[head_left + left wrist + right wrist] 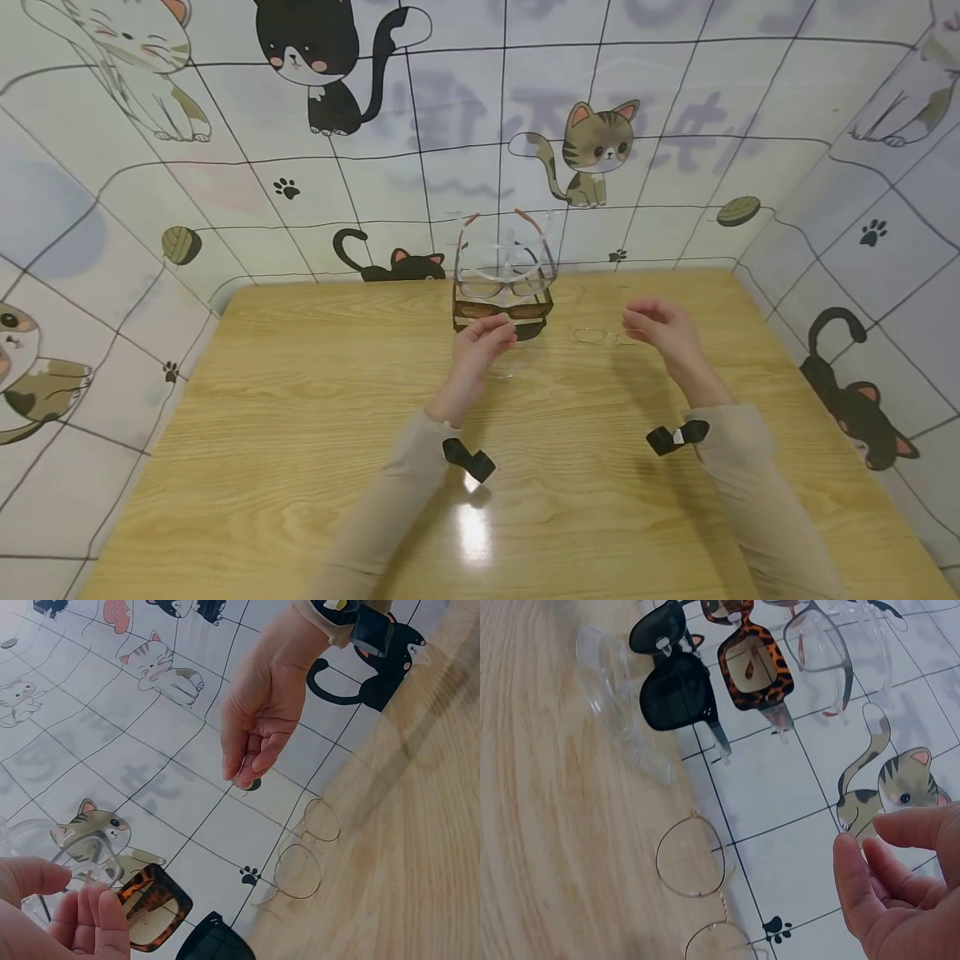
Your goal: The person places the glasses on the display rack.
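Observation:
A clear display stand holds a stack of eyewear: tortoiseshell sunglasses (778, 667), dark-lensed sunglasses (675, 694) below them, and clear-framed glasses (483, 288) higher up. In front of this stack is my left hand (474, 354), fingers loosely bent and thumb a little apart from the fingertips, nothing visible between them. To the right, thin gold wire-rimmed glasses (590, 336) lie on the table. Over their right end hangs my right hand (667, 333). In the right wrist view a gap shows between its thumb and bent fingers, with nothing in it.
The wooden table (300, 417) backs onto a cat-printed cloth wall (465, 100) just behind the stand. A clear plastic piece (592, 675) juts forward from the stand's foot. Both wrists carry small black cameras (468, 461).

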Demonstrator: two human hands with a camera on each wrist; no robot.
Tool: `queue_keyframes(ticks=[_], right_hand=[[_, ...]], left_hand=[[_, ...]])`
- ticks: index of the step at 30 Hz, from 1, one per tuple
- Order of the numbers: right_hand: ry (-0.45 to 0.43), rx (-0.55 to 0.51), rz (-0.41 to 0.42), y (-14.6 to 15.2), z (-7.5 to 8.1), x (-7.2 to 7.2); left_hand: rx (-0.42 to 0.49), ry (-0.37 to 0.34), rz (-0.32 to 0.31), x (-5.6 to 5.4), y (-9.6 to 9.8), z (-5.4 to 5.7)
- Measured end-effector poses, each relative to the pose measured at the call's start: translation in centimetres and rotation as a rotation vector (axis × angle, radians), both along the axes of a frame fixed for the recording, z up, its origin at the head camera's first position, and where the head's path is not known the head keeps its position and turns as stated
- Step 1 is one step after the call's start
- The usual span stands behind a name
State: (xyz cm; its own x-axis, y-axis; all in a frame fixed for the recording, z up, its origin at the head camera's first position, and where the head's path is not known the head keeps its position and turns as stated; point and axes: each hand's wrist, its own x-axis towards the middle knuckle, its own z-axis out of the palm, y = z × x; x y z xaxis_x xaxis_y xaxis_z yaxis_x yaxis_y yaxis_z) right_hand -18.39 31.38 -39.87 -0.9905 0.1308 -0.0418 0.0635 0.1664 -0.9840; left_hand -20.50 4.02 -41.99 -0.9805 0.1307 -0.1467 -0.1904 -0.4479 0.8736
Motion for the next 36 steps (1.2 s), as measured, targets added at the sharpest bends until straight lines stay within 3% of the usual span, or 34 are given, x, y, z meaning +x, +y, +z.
queue_keyframes(ticks=[8, 14, 16, 21, 23, 29, 36], right_hand=[[-0.055, 0.001, -0.050, 1.8, -1.3, 0.5], [-0.041, -0.011, -0.080, 3.0, -2.4, 0.8], [-0.029, -0.078, -0.086, 3.9, -3.6, 0.5], [-0.034, -0.129, -0.099, 6.1, -5.9, -0.3], [-0.048, -0.081, -0.118, 6.8, -6.8, -0.7], [-0.038, -0.070, -0.214, 9.8, -11.8, -2.8], [-0.059, -0.034, -0.268, 9.0, -11.4, -3.0]], left_hand=[[-0.087, 0.003, -0.068, 0.5, 1.7, -0.9], [-0.090, -0.032, -0.108, 0.7, 3.9, -2.1], [-0.089, -0.040, -0.105, 0.7, 4.7, -2.5], [-0.095, -0.065, -0.071, 0.6, 6.6, -3.5], [-0.093, -0.085, -0.061, 0.4, 7.2, -4.0], [-0.128, -0.122, -0.067, -0.2, 8.5, -5.1], [-0.145, -0.195, -0.016, -0.7, 9.9, -5.8]])
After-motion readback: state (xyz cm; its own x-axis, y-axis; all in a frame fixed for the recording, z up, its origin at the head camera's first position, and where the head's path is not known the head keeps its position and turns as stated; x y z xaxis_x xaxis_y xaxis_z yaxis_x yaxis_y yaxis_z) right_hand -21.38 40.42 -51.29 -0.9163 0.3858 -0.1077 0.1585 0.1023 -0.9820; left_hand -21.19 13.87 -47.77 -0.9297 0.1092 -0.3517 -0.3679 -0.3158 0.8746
